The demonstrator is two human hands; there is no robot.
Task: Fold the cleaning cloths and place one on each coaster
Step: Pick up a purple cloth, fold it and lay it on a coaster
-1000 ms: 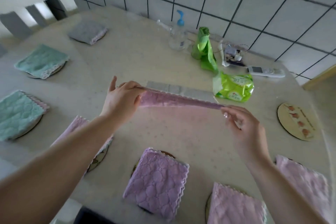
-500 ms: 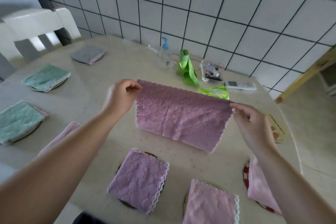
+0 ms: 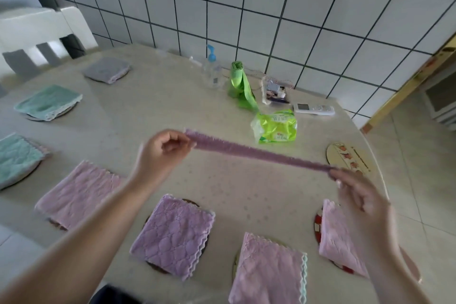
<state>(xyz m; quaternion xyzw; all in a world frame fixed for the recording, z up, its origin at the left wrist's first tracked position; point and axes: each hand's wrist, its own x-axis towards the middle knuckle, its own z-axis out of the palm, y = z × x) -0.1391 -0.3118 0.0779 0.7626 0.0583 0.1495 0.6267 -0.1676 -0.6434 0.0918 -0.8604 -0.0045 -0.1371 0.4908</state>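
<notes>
So half a second back the purple cloth point(image 3: 259, 153) was hanging open like a curtain, and now it's flipped up nearly flat, so all you see is a thin edge-on strip stretched between the two hands. Left hand point(image 3: 165, 153) has its grip pinched on one corner, right hand point(image 3: 357, 192) pinches the other end, both closed tight on the fabric. Looks like it's being held taut in the air so the next fold comes out even. It hovers above the tabletop point(image 3: 153, 96), touching nothing. Just beyond the right grip sits the one bare coaster point(image 3: 345, 155), so I'd guess that's where this one ends up. Below both grips, the near coasters already carry folded pink cloths point(image 3: 172, 234). Everything's a bit motion-blurred though.
</notes>
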